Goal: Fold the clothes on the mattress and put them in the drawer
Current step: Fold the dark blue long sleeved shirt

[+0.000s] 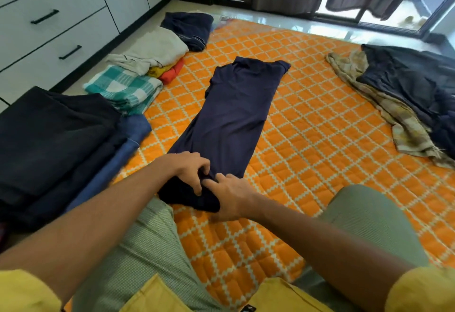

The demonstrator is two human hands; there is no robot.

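navy garment (236, 114): long axis runs 7 to 1 o'clock, away from both hands.
left hand (189, 167): pinches near hem.
right hand (232, 197): pinches near hem.

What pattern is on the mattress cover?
Orange with a cream diamond lattice, on the mattress; head view, the only one.

dark folded pile (56, 139) cut off left, right hand (231, 198) fingertips hidden

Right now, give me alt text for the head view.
Both hands, left hand and right hand, grip the near end of a long navy garment on the orange mattress. Folded clothes sit left; unfolded clothes right.
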